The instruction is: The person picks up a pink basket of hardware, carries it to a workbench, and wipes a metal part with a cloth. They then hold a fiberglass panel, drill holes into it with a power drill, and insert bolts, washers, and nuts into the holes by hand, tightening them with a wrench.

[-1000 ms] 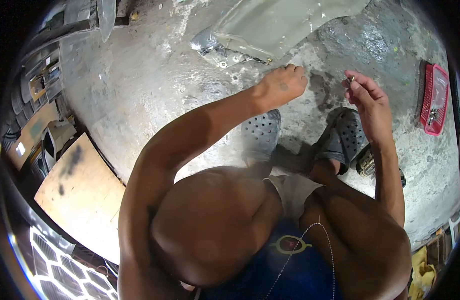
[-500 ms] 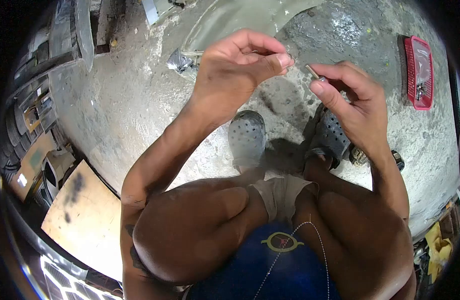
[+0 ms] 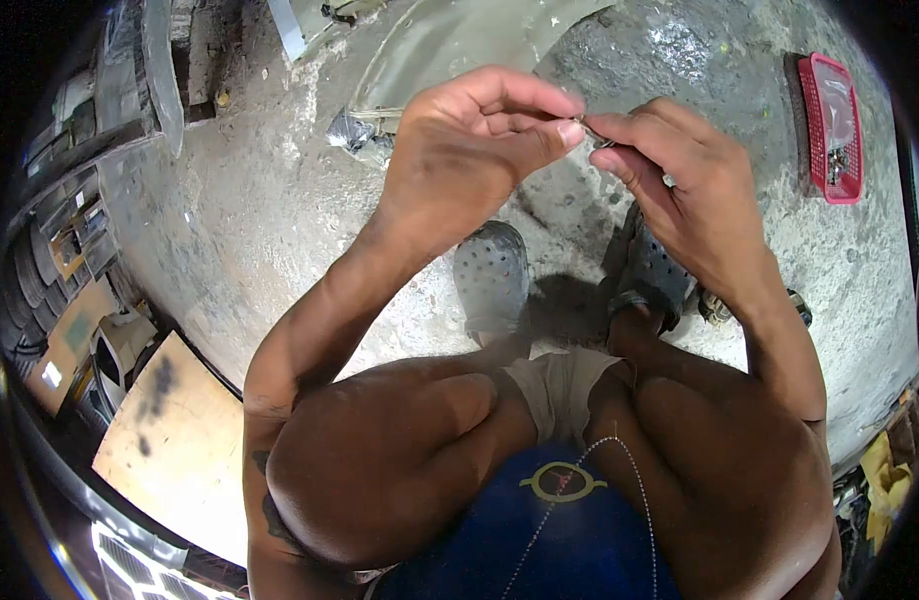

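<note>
My left hand (image 3: 467,155) is closed, thumb and forefinger pinching a tiny metal piece (image 3: 580,121) too small to name. Facing it, my right hand (image 3: 697,185) grips a short metal pin (image 3: 601,143) between thumb and fingertips. The pin's end meets the tip of the left pinch, so the two hands come together in front of me above the floor. Fingers hide most of both pieces.
A pink plastic basket (image 3: 852,188) with a clear bag and small metal parts stands at the right. Below my hands are my grey clogs (image 3: 491,275) on the concrete floor (image 3: 279,210). A plastic-wrapped item (image 3: 351,130) and a wooden board (image 3: 174,440) lie to the left.
My right hand has moved left and slightly up, bringing the metal pin to the left fingertips. The left hand stays almost in place. The camera view has shifted slightly.
</note>
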A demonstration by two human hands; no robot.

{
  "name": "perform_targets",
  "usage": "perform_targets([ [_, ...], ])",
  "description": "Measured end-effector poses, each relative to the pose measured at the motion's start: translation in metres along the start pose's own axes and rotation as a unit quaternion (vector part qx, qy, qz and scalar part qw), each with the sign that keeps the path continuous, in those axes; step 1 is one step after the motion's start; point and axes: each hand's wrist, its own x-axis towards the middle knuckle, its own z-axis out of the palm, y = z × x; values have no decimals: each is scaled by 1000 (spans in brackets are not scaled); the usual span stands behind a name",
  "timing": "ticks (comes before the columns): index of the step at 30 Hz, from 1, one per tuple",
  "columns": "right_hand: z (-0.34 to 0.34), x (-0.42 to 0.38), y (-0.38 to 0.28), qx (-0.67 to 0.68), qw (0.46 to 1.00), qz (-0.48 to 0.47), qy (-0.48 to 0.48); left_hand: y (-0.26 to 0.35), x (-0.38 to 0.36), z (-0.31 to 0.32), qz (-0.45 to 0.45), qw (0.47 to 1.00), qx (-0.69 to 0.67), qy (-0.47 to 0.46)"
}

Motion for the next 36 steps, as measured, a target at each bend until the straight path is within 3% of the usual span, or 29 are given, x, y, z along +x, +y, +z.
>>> perform_targets([
  [7, -10, 1, 1, 21, 1000, 2, -22, 2, -1, -1, 8, 999, 37, -15],
  [9, -11, 0, -1, 34, 999, 7, -33, -4, -2, 0, 85, 996, 27, -26],
  [10, -12, -2, -4, 171, 976, 123, -54, -5, -2, 0, 85, 996, 27, -26],
  [11, -12, -3, -6, 303, 921, 235, -74, -6, -2, -1, 134, 990, 34, -37],
  [15, -18, -2, 2, 394, 864, 289, -124, -9, -1, -1, 247, 963, 81, -66],
  [17, -16, -4, 7, 498, 797, 314, -134, -6, -2, -1, 245, 963, 81, -74],
  [19, -14, -5, 6, 482, 811, 308, -124, -4, -4, 0, 245, 963, 82, -81],
  [21, -12, -9, 4, 445, 836, 303, -107, -2, -6, 5, 172, 984, 30, -30],
  [22, -12, -10, 1, 418, 853, 296, -95, 1, -6, 5, 195, 980, 29, -30],
  [23, -13, -9, -6, 388, 866, 303, -83, 4, -8, 1, 164, 983, 74, -38],
  [24, -15, -8, -7, 349, 894, 269, -80, 7, -10, -1, 126, 984, 116, -45],
  [25, -13, -8, -3, 231, 960, 144, -62, 10, -11, 0, 142, 983, 109, -46],
  [26, -18, -5, -4, 137, 986, 73, -57, 13, -12, 1, 92, 987, 119, -52],
  [27, -19, -4, -6, 91, 993, 51, -56, 15, -10, 1, 42, 989, 130, -58],
  [28, -18, -6, -8, 46, 997, 31, -55, 16, -9, 1, 52, 989, 126, -59],
  [30, -17, -8, -11, 44, 997, 32, -54, 17, -10, 1, -7, 995, 63, -77],
  [32, -15, -12, -11, 45, 997, 35, -54, 17, -10, 0, 0, 994, 83, -71],
  [34, -15, -15, -9, 221, 962, 141, -72, 13, -9, -6, 200, 938, 262, -110],
  [35, -17, -15, -9, 218, 963, 140, -73, 12, -8, -6, 202, 938, 261, -109],
  [36, -19, -16, -9, 357, 884, 268, -140, 11, -7, -6, 310, 883, 323, -141],
])
